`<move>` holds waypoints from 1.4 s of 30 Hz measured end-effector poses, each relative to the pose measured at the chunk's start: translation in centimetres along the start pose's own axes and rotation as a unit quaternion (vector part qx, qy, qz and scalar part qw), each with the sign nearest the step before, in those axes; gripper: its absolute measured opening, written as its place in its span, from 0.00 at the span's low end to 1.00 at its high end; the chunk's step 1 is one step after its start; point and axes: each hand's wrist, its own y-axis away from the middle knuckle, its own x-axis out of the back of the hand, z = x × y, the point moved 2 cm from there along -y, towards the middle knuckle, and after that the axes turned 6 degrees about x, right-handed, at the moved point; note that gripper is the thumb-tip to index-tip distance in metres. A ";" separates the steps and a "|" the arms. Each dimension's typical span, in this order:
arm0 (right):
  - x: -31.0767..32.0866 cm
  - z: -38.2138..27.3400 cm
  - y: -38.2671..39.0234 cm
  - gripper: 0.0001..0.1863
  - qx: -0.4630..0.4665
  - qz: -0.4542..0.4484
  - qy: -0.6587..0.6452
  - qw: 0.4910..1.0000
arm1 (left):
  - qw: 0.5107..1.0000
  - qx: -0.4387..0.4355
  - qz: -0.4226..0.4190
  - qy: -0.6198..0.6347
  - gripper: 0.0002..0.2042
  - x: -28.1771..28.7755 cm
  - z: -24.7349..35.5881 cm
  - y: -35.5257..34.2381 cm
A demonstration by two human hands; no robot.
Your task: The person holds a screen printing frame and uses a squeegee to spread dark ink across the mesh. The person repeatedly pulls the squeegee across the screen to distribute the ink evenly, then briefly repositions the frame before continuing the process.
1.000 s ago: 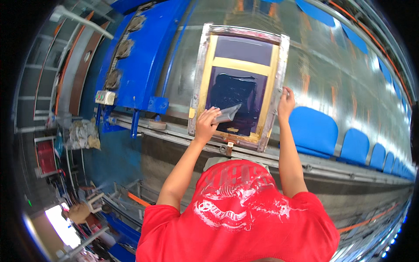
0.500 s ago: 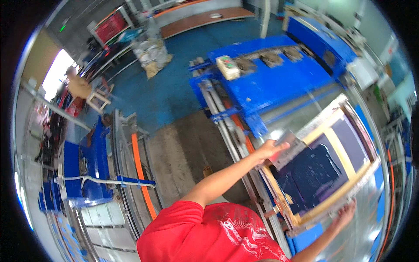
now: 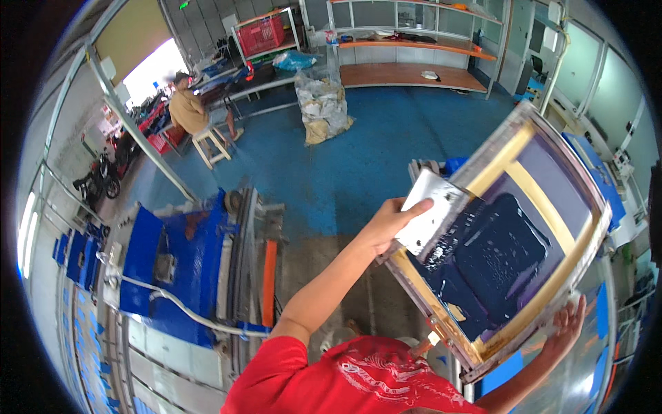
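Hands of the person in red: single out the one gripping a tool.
The left hand: its thumb lies on the flat metal tool. The right hand is at the near-right edge of the framed screen, with no tool showing.

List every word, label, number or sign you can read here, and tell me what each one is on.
Red shirt: curved pale lettering beside a picture; I am not copying printed words.
Green light, high at the back: too small to tell whether it is a sign.
White plate in the left hand: dark spots, no lettering I can make out.
Frame: no readable text.
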 end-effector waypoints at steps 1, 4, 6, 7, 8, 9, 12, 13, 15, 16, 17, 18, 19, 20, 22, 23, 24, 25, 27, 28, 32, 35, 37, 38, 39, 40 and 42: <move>-1.2 3.0 -1.0 0.24 -0.008 -0.059 -0.026 0.998 | 0.999 -0.003 0.045 0.006 0.33 2.3 0.9 0.5; -12.5 8.1 0.5 0.17 -0.067 -0.057 -0.095 0.992 | 0.988 -0.027 0.143 0.048 0.31 10.6 0.4 -0.3; -19.0 11.2 0.8 0.13 -0.122 -0.109 -0.119 0.979 | 0.977 -0.024 0.208 0.047 0.29 14.7 0.2 -0.7; -21.3 12.7 0.9 0.12 -0.129 -0.122 -0.116 0.977 | 0.975 -0.014 0.216 0.048 0.29 16.4 -0.9 -1.0; -24.8 14.3 1.2 0.11 -0.136 -0.136 -0.124 0.973 | 0.973 -0.012 0.226 0.042 0.28 19.2 -1.1 -1.9; -28.1 16.1 1.6 0.11 -0.143 -0.149 -0.132 0.969 | 0.971 -0.009 0.236 0.036 0.28 22.0 -1.4 -2.9; -37.1 24.5 1.7 0.12 -0.137 -0.186 -0.135 0.964 | 0.958 0.002 0.288 -0.011 0.26 28.6 -2.3 -6.5; -40.8 26.5 2.6 0.13 -0.135 -0.200 -0.134 0.961 | 0.952 0.004 0.305 -0.028 0.25 30.7 -2.3 -7.5; -47.3 30.7 3.9 0.14 -0.129 -0.248 -0.109 0.954 | 0.932 0.016 0.360 -0.033 0.27 37.4 -4.8 -9.3; -50.4 33.1 4.8 0.15 -0.127 -0.269 -0.083 0.951 | 0.927 0.023 0.373 -0.018 0.28 39.8 -5.7 -10.3; -54.2 35.4 5.3 0.16 -0.121 -0.291 -0.063 0.947 | 0.922 0.022 0.387 -0.005 0.28 42.2 -6.0 -11.5; -57.9 38.0 5.9 0.17 -0.111 -0.319 -0.065 0.939 | 0.909 0.011 0.417 0.005 0.29 45.1 -6.6 -12.1; -60.7 41.1 6.4 0.19 -0.103 -0.345 -0.055 0.931 | 0.896 0.010 0.443 0.018 0.30 47.1 -8.0 -12.6; -63.1 44.5 6.6 0.19 -0.087 -0.352 -0.070 0.929 | 0.893 0.008 0.449 0.035 0.30 48.1 -9.4 -13.6; -67.1 48.0 8.5 0.19 -0.114 -0.388 -0.096 0.910 | 0.873 0.000 0.482 0.067 0.30 50.1 -12.9 -13.1; -68.8 48.9 9.5 0.18 -0.153 -0.411 -0.101 0.893 | 0.860 -0.007 0.503 0.085 0.30 51.2 -14.7 -12.4; -70.3 50.5 9.7 0.18 -0.163 -0.428 -0.068 0.886 | 0.849 -0.014 0.518 0.103 0.30 52.1 -15.4 -12.8; -70.7 53.0 8.4 0.18 -0.160 -0.420 -0.066 0.891 | 0.866 -0.008 0.482 0.131 0.28 49.9 -15.1 -15.4; -75.4 53.6 10.2 0.19 -0.163 -0.432 -0.123 0.879 | 0.838 -0.019 0.523 0.157 0.27 53.8 -16.9 -14.5; -75.4 53.9 10.0 0.20 -0.158 -0.461 -0.088 0.869 | 0.837 -0.003 0.518 0.175 0.26 52.9 -17.5 -15.2; -78.4 50.7 7.8 0.21 -0.100 -0.571 0.093 0.810 | 0.858 -0.032 0.482 0.176 0.27 51.7 -13.2 -15.0; -78.3 46.7 7.5 0.22 -0.101 -0.536 0.089 0.833 | 0.858 -0.058 0.487 0.149 0.27 52.0 -10.5 -15.4; -76.3 44.7 8.1 0.22 -0.077 -0.495 0.118 0.857 | 0.897 -0.034 0.412 0.156 0.28 53.5 -10.0 -14.9; -75.8 44.3 8.4 0.21 -0.075 -0.468 0.102 0.875 | 0.915 -0.039 0.371 0.154 0.29 54.3 -9.1 -15.7; -74.6 44.0 8.6 0.21 -0.073 -0.459 0.105 0.879 | 0.931 -0.042 0.328 0.154 0.29 55.1 -8.6 -16.7; -73.5 43.3 9.7 0.20 -0.074 -0.449 0.103 0.885 | 0.941 -0.043 0.310 0.128 0.29 56.8 -8.6 -17.1; -71.9 42.5 12.9 0.19 -0.066 -0.403 0.093 0.908 | 0.958 -0.006 0.272 0.090 0.28 60.9 -7.3 -18.9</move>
